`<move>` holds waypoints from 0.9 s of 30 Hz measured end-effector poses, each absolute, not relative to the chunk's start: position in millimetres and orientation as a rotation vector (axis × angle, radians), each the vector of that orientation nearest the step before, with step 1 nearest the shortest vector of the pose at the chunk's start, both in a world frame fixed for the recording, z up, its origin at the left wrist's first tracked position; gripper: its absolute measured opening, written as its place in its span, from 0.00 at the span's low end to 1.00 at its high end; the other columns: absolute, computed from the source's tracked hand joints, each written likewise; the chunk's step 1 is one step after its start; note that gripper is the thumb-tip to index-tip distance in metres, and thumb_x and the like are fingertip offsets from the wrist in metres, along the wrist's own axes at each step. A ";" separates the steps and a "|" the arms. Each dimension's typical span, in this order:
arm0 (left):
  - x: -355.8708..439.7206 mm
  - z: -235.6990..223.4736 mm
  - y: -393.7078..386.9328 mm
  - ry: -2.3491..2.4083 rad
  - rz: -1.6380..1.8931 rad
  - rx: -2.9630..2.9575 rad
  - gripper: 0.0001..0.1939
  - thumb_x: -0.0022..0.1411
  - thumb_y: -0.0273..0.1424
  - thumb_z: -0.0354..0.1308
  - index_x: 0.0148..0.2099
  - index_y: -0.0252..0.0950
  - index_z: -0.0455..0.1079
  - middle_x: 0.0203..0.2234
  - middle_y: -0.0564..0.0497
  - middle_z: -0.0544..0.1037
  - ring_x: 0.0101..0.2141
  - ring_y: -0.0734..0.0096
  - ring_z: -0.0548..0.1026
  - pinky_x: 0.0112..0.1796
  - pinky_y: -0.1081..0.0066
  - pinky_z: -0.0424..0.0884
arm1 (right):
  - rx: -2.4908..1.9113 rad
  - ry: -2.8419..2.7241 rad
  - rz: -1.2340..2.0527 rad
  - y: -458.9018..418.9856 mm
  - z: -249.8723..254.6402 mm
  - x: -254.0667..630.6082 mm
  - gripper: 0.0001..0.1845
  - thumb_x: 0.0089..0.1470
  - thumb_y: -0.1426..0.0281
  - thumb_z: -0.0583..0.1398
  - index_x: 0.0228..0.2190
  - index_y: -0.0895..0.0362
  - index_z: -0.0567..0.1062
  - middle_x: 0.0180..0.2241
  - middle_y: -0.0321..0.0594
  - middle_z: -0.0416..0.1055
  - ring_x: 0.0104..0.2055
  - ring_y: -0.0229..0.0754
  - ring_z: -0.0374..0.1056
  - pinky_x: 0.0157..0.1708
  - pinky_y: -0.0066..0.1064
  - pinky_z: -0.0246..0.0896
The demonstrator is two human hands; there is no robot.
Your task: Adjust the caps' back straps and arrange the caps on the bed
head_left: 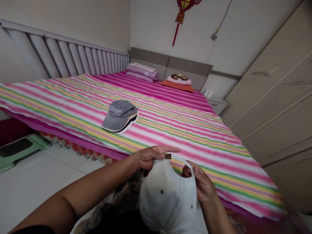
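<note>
left hand (pixel 151 157): grasping the back strap of the pale cap (pixel 168 195) beside its metallic clasp (pixel 168 156), index finger extended. right hand (pixel 204 182): closed on the opposite end of the same strap; some fingers are hidden behind it. the cap is held just in front of the near edge of the bed (pixel 170 118), crown toward the wearer, back opening facing the bed.

handling, as judged: light, soft in the crown, not fragile, with little tendency to slip. the crown would dent under pressure; the brim, out of sight, is probably stiffer. the strap ends, as now gripped, or the brim are sound holding points.

on the near part of the bed, left of the hands: a grey cap (pixel 120 113), stacked over further caps whose dark and light brims show beneath.

containers: a bedside cabinet (pixel 215 104) stands by the bed's far right corner, drawer closed; a wardrobe (pixel 273 84) stands along the bed's right side, apparently closed. contents of both: not visible.
</note>
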State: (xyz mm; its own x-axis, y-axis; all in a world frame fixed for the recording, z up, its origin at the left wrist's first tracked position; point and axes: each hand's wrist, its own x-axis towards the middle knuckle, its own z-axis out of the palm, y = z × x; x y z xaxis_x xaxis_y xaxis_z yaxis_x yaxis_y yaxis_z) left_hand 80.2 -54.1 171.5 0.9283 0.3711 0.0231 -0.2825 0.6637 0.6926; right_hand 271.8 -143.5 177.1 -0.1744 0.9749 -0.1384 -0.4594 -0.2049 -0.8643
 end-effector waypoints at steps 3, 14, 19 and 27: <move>82.9 168.4 -57.8 0.059 0.360 0.710 0.36 0.44 0.27 0.63 0.57 0.31 0.58 0.38 0.42 0.74 0.33 0.69 0.74 0.35 0.72 0.65 | -0.871 -0.816 1.640 -144.4 177.2 272.4 0.18 0.32 0.59 0.67 0.17 0.56 0.67 0.15 0.32 0.55 0.18 0.33 0.49 0.19 0.26 0.48; 81.2 168.2 -60.2 0.100 0.409 0.707 0.33 0.43 0.27 0.64 0.54 0.29 0.61 0.39 0.41 0.73 0.33 0.69 0.74 0.36 0.71 0.66 | -0.859 -0.822 1.641 -147.4 174.7 268.9 0.21 0.31 0.52 0.65 0.16 0.56 0.67 0.13 0.31 0.54 0.15 0.32 0.46 0.15 0.25 0.41; 76.3 167.7 -59.8 0.104 0.525 0.710 0.34 0.42 0.23 0.63 0.54 0.33 0.61 0.32 0.48 0.74 0.26 0.75 0.73 0.29 0.75 0.66 | -0.875 -0.911 1.769 -147.3 174.9 269.5 0.20 0.28 0.57 0.68 0.19 0.59 0.72 0.15 0.33 0.61 0.16 0.31 0.51 0.16 0.24 0.44; 71.4 172.3 -74.9 0.019 0.587 0.628 0.32 0.44 0.23 0.62 0.54 0.32 0.60 0.30 0.49 0.74 0.25 0.77 0.72 0.27 0.78 0.65 | -0.847 -0.824 1.813 -145.5 171.7 260.1 0.15 0.28 0.64 0.69 0.18 0.60 0.72 0.15 0.33 0.61 0.16 0.30 0.52 0.16 0.21 0.45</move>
State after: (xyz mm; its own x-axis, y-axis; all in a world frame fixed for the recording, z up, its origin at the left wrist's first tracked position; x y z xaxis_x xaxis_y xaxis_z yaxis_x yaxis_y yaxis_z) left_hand 71.4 -74.9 172.3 0.8380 0.5227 0.1565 -0.5115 0.6528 0.5588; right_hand 260.1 -145.5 171.7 -0.3205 0.9268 -0.1955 -0.4625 -0.3333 -0.8216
